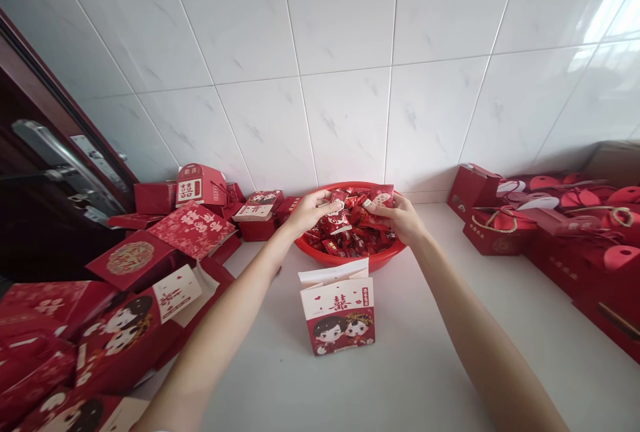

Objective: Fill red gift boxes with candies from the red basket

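Both arms reach forward to a red plastic basket (pixel 340 260) filled with small red-wrapped candies (pixel 363 240). My left hand (pixel 315 211), at the basket's left side, pinches a red and white candy packet (pixel 336 220) between thumb and fingers. On the right side, my right hand (pixel 400 216) is closed on another red candy packet (pixel 382 197), held above the pile. In front of the basket a red and white gift box (pixel 338 315), printed with two cartoon faces, stands upright with its top flaps raised.
Many red gift boxes (pixel 130 259) are heaped on the left of the white tabletop (pixel 400 352). More red boxes with rope handles (pixel 503 229) line the right. A tiled wall (pixel 345 119) rises behind, and a dark door with a metal handle (pixel 60 159) is at far left.
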